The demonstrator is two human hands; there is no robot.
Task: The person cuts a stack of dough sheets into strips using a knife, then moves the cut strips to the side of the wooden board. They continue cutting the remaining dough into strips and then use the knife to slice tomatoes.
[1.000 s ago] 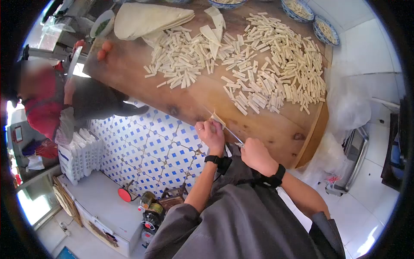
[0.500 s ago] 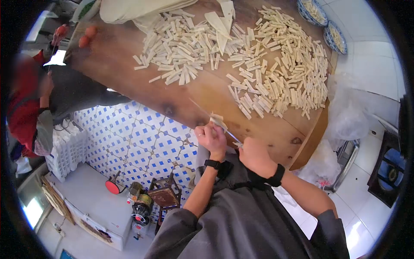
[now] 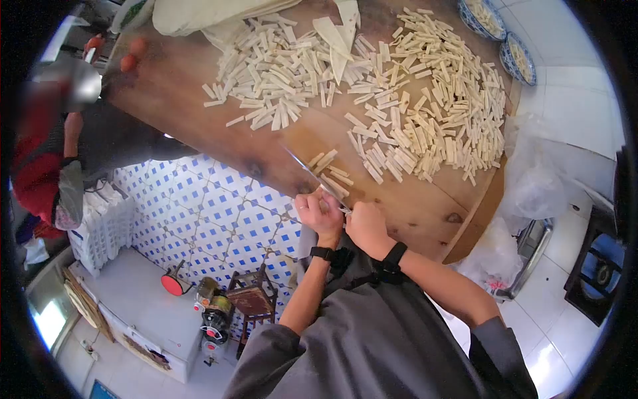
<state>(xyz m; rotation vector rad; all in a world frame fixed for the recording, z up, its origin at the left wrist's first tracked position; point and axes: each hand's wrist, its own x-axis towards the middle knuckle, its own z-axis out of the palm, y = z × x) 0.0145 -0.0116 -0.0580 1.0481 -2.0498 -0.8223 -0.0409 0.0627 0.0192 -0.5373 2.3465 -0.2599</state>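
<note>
My right hand [image 3: 367, 229] is closed round the handle of a knife [image 3: 302, 165]. Its long thin blade slants up and left over the near edge of a wooden board [image 3: 232, 149]. My left hand [image 3: 320, 211] is curled closed beside the blade, on a dough piece mostly hidden by the fingers. Just past the blade lie several cut dough strips [image 3: 323, 161]. Farther back, many pale strips [image 3: 276, 73] are heaped on the left and more strips [image 3: 452, 106] spread to the right. Flat dough scraps [image 3: 334, 41] rest between the heaps.
A large folded dough sheet [image 3: 193, 14] lies at the back left, near red round things [image 3: 127, 63]. Two patterned bowls [image 3: 518, 58] stand back right. Plastic bags [image 3: 492, 256] hang right. Another person [image 3: 40, 166] is at left. A stool [image 3: 252, 299] stands on the tiled floor.
Both hands have come closer together, my right hand moving left with the knife. Several separate strips now lie past the blade, where one pale piece showed at my left fingers before.
</note>
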